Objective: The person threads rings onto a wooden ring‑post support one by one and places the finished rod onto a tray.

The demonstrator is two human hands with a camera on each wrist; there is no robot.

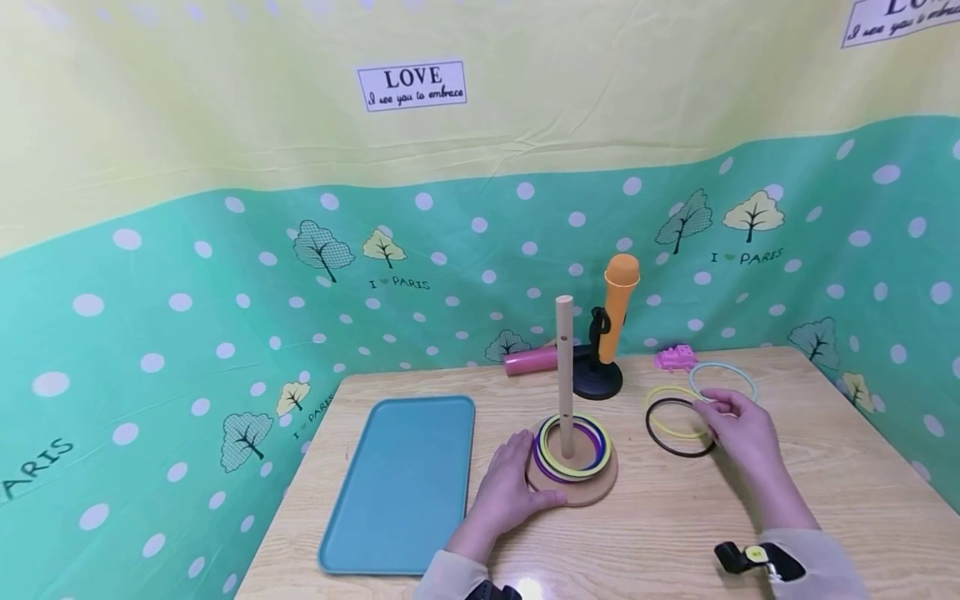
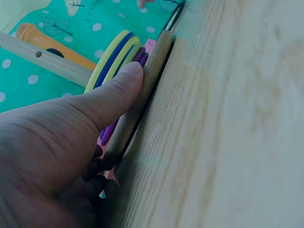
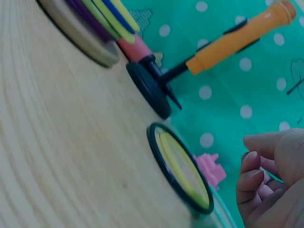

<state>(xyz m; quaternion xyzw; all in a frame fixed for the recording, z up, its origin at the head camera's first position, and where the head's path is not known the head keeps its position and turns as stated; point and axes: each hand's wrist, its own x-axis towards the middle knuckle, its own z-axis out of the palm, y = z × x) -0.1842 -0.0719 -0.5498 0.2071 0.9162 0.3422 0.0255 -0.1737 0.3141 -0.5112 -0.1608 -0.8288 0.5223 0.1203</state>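
Note:
A round wooden ring-toss stand (image 1: 592, 493) with an upright peg (image 1: 566, 375) stands mid-table. Several rings (image 1: 542, 447) in yellow, blue, green and purple lie stacked around the peg's foot. My left hand (image 1: 504, 493) grips the base from the left, its thumb (image 2: 116, 92) along the rim beside the rings; its other fingers are partly hidden. Over to the right, a black ring (image 1: 649, 423) overlaps a yellow ring (image 1: 670, 389), with a pale blue ring (image 1: 753, 385) behind. My right hand (image 1: 742, 429) hovers beside them, fingers loosely bent and holding nothing in the right wrist view.
A blue tray (image 1: 408, 483) lies left of the stand. At the back are an orange toy microphone (image 1: 615, 312) on a black stand (image 1: 597, 382), a pink-red cylinder (image 1: 531, 361) and a small pink toy (image 1: 677, 358). A patterned curtain (image 1: 420, 333) hangs behind the table.

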